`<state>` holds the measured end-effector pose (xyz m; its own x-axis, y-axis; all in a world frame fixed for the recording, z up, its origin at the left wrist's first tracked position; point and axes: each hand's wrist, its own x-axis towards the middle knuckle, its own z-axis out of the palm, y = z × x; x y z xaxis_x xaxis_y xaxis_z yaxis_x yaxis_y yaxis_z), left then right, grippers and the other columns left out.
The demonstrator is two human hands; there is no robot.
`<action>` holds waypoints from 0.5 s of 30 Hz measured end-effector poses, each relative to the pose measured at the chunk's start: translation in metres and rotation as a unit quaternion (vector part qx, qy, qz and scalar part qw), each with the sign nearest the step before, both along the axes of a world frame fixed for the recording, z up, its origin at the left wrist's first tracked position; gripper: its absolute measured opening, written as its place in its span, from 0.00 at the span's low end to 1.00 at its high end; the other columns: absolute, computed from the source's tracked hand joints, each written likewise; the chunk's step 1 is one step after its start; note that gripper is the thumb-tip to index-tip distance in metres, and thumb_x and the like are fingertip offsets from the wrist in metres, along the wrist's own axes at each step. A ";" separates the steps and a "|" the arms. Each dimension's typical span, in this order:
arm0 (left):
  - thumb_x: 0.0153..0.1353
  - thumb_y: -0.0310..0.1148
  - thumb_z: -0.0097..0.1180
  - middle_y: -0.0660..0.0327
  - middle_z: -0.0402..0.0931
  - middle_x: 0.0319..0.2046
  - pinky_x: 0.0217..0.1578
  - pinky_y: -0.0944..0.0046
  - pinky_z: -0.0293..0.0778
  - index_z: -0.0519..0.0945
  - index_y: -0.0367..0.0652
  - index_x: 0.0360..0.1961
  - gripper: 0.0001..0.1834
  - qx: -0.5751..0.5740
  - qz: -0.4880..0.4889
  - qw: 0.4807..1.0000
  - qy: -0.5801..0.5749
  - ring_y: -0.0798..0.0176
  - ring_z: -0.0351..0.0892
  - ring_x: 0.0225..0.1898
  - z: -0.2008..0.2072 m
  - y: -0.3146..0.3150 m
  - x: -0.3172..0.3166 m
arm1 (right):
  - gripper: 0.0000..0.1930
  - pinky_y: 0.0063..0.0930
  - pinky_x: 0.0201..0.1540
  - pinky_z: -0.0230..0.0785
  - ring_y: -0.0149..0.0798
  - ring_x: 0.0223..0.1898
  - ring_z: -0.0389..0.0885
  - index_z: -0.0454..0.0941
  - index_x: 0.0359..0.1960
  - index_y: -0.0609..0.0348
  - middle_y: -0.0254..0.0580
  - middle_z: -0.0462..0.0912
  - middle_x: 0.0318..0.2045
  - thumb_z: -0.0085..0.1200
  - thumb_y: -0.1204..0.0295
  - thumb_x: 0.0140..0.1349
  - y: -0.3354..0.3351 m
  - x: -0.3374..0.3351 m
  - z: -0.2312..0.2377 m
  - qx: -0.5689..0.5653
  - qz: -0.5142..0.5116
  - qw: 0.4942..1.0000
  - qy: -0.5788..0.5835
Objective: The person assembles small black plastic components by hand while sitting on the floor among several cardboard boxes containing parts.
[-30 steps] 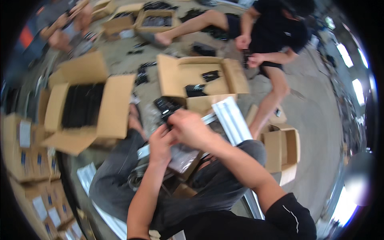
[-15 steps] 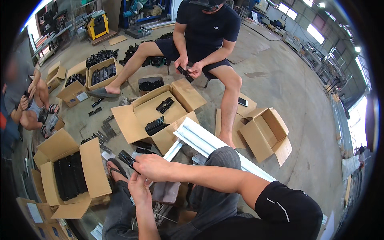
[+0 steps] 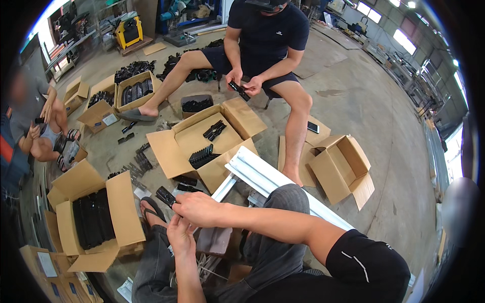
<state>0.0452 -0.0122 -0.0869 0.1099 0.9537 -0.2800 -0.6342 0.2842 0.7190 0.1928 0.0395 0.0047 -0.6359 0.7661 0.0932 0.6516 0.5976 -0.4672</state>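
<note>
My right hand (image 3: pixel 197 208) is closed around a short black ribbed clamp-like part (image 3: pixel 165 196), whose far end sticks out to the upper left. Just below it, my left hand (image 3: pixel 181 235) has its fingertips pinched at the part's near end, partly covered by the right hand. Beyond my hands, two more black parts (image 3: pixel 188 188) lie on the floor beside an open cardboard box (image 3: pixel 184 134), which holds a row of similar black pieces (image 3: pixel 203 156) and a small loose group (image 3: pixel 214 130).
A box packed with black parts (image 3: pixel 93 218) stands at left. White metal profiles (image 3: pixel 283 187) cross beside my knee. A co-worker (image 3: pixel 268 35) sits opposite, holding a black part; another person (image 3: pixel 38 111) sits at far left. An open box (image 3: pixel 339 169) stands right, near a phone (image 3: pixel 313 127).
The whole scene has shifted slightly right in view. My hands keep their hold on the black part with little movement. The person at far left has shifted their hands.
</note>
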 end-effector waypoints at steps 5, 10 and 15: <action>0.63 0.25 0.61 0.63 0.81 0.42 0.34 0.72 0.77 0.75 0.34 0.53 0.17 -0.033 0.030 0.999 0.030 0.70 0.82 0.39 0.019 -0.001 0.007 | 0.20 0.45 0.42 0.74 0.54 0.41 0.81 0.76 0.35 0.64 0.50 0.78 0.35 0.70 0.71 0.41 0.003 0.000 0.003 -0.021 -0.002 0.999 0.030; 0.63 0.29 0.60 0.65 0.80 0.44 0.36 0.71 0.77 0.76 0.39 0.53 0.17 -0.063 0.016 0.995 0.075 0.71 0.81 0.43 0.010 -0.008 0.002 | 0.11 0.47 0.37 0.74 0.55 0.35 0.82 0.76 0.31 0.63 0.51 0.81 0.30 0.58 0.66 0.57 0.003 0.001 -0.010 -0.007 -0.042 0.999 -0.005; 0.63 0.29 0.60 0.65 0.81 0.44 0.36 0.71 0.78 0.78 0.39 0.52 0.16 -0.052 0.006 0.997 0.063 0.72 0.81 0.43 0.020 0.000 0.002 | 0.13 0.47 0.33 0.74 0.54 0.32 0.82 0.74 0.29 0.60 0.48 0.81 0.28 0.57 0.63 0.62 0.003 -0.008 -0.009 0.047 -0.071 0.996 -0.020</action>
<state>0.0472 -0.0118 -0.0668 0.0572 0.9200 -0.3878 -0.5441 0.3544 0.7605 0.1851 0.0421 -0.0044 -0.5272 0.8372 0.1453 0.7495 0.5387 -0.3847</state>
